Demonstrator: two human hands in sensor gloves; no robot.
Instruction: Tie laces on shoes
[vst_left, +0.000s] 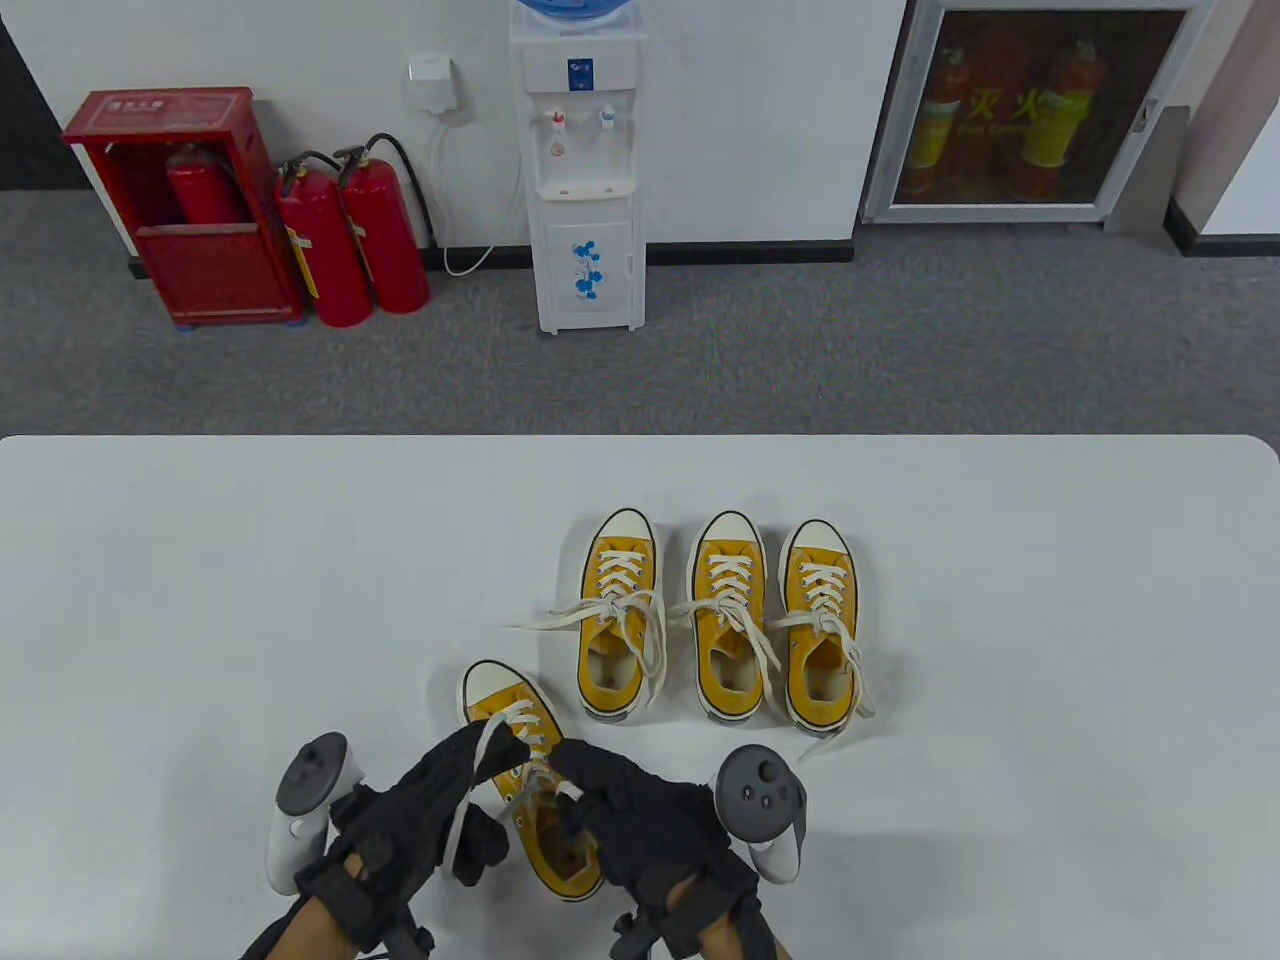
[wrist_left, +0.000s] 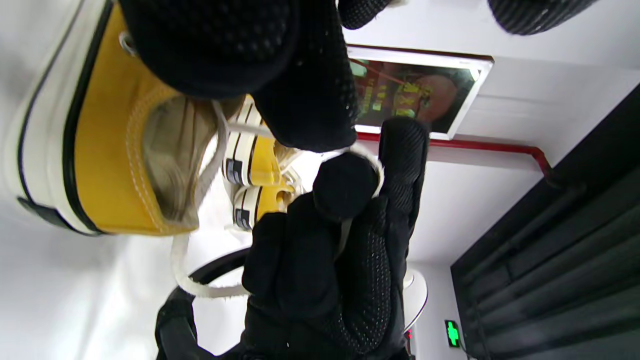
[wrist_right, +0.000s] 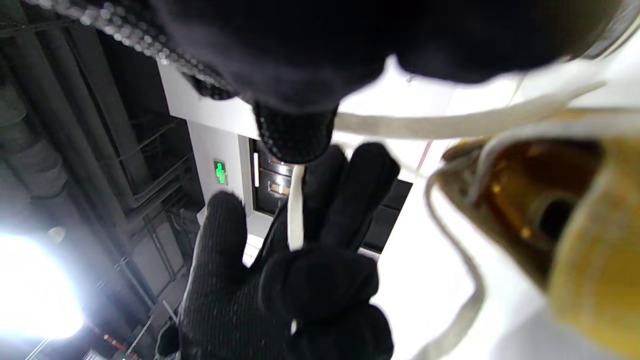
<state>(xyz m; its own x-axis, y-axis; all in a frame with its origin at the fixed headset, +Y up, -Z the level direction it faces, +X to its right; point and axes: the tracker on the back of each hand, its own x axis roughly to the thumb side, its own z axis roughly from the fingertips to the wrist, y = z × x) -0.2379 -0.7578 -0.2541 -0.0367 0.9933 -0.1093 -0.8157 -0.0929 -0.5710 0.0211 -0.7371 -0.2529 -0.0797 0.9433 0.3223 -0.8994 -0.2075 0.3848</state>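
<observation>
1. The near shoe (vst_left: 540, 790) lies on the white bench (vst_left: 200, 600) at its front edge, between both hands, toe pointing away.
2. The left hand (vst_left: 430, 810) pinches one white lace (vst_left: 487, 745), which runs up from the eyelets across its fingers.
3. The right hand (vst_left: 640, 810) is curled over the shoe's opening, clamped on the other lace end (wrist_left: 360, 155).
4. Three more shoes (vst_left: 720, 615) stand in a row just behind, laces loose.

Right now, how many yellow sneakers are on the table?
4. Three stand side by side mid-table: left sneaker, middle sneaker, right sneaker. The fourth sneaker lies nearer, partly under the left hand and right hand.
</observation>
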